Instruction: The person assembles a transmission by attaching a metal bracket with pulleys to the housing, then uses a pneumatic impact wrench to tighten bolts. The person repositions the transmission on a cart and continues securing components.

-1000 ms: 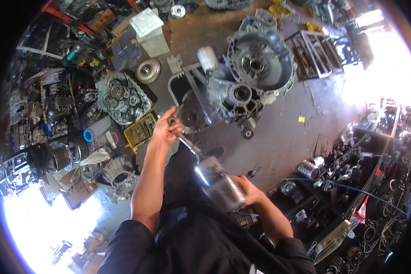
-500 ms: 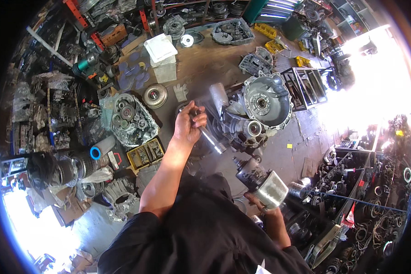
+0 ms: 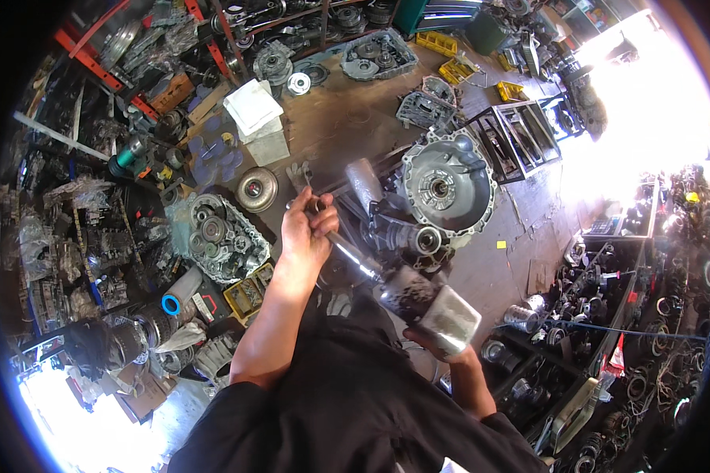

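Observation:
My left hand (image 3: 308, 232) is closed around a long shiny metal socket bar (image 3: 356, 258) that slants down to the right. The bar's lower end meets the nose of what looks like an impact wrench (image 3: 406, 290), with a dark mottled body and a pale, blocky end (image 3: 451, 318). My right hand (image 3: 432, 342) grips this tool from below; the tool hides most of its fingers. Just beyond both hands stands a transmission with a wide grey bell housing (image 3: 475, 197) and a round output flange (image 3: 427, 240).
On the left lie an opened gearbox case (image 3: 222, 236) with gears, a yellow parts tray (image 3: 248, 292) and a round torque converter (image 3: 257, 189). White sheets (image 3: 252, 106) rest farther back. A metal rack (image 3: 521, 138) stands beyond the bell housing; parts-filled shelves line the right.
The tool in my right hand has moved up and left, and its nose now meets the bar's end. My left hand still holds the bar. The whole view has shifted slightly.

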`<state>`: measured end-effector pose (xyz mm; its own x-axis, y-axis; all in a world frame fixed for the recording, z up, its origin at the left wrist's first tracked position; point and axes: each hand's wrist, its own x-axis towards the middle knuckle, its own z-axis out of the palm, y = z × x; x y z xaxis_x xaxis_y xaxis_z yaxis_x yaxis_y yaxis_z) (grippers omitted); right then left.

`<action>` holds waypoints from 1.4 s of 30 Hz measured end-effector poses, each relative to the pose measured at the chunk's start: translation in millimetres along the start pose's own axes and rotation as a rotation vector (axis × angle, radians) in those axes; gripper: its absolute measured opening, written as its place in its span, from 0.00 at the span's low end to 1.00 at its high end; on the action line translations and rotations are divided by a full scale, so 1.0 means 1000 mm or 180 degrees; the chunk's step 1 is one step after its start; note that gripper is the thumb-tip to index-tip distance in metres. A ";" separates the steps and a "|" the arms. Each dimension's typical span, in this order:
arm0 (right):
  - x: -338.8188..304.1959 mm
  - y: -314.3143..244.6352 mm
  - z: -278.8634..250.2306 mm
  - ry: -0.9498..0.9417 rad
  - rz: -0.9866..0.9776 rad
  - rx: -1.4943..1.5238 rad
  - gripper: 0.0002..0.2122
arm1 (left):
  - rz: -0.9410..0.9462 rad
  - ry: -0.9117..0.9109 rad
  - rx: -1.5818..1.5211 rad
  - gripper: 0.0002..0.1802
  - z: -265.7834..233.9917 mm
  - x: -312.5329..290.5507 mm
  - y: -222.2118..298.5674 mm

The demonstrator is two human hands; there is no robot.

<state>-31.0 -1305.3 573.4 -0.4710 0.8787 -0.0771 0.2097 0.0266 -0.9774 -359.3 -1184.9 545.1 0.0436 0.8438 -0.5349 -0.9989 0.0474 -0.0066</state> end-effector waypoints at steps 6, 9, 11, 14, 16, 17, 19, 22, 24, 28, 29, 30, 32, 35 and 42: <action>0.031 0.027 -0.047 -0.0646 -0.0482 -0.0161 0.23 | 0.0070 -0.0178 -0.0032 0.15 0.016 0.037 -0.029; 0.036 0.018 -0.057 -0.0601 -0.0015 0.0979 0.26 | -0.0056 -0.0030 -0.0560 0.13 0.016 0.053 -0.019; 0.038 0.010 -0.059 -0.0402 0.0668 0.1345 0.25 | -0.0032 -0.0077 -0.0592 0.15 0.013 0.058 -0.011; 0.049 0.009 -0.062 -0.0541 0.0604 0.0701 0.25 | -0.0232 -0.0032 -0.0698 0.17 0.012 0.073 -0.005; 0.056 0.010 -0.058 -0.0504 0.0530 0.0361 0.26 | -0.0374 -0.0095 -0.0700 0.15 0.016 0.085 -0.006; 0.060 0.010 -0.053 -0.0440 0.0574 0.0342 0.25 | -0.0354 -0.0047 -0.0683 0.13 0.019 0.091 -0.004; 0.068 0.007 -0.041 -0.0303 0.1167 0.0725 0.20 | -0.0262 0.0285 -0.0433 0.12 0.025 0.102 0.000; 0.076 -0.009 -0.018 0.0170 0.1052 0.0723 0.18 | -0.0456 0.0260 -0.0162 0.15 0.026 0.113 0.001; 0.088 -0.014 -0.005 0.0274 0.0371 -0.0170 0.18 | -0.0532 0.0380 -0.0270 0.14 0.022 0.120 0.005; 0.109 -0.025 0.003 0.0365 0.1450 0.0042 0.15 | -0.0271 0.0852 0.0020 0.09 0.006 0.141 -0.001; 0.111 -0.028 0.001 0.0454 0.1894 0.0276 0.14 | -0.0262 0.1108 -0.0092 0.09 0.001 0.148 -0.011; 0.113 -0.029 -0.001 0.0536 0.2344 0.0505 0.13 | -0.0245 0.1369 -0.0209 0.09 -0.005 0.156 -0.023; 0.116 -0.027 -0.006 0.0673 0.2386 -0.0013 0.12 | -0.0268 0.1786 -0.0149 0.09 -0.019 0.174 -0.049; 0.115 -0.023 -0.020 0.0734 0.2576 -0.0150 0.13 | -0.0389 0.2163 -0.0136 0.08 -0.051 0.197 -0.089; 0.115 0.021 -0.050 0.0314 0.2384 -0.1453 0.13 | -0.1133 0.2261 -0.0456 0.20 -0.105 0.235 -0.164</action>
<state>-37.7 -1179.5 553.7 -0.0009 0.7782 -0.6280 0.7654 -0.4036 -0.5012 -187.6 -1051.0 331.6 0.3846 0.2474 -0.8893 -0.9224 0.1395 -0.3601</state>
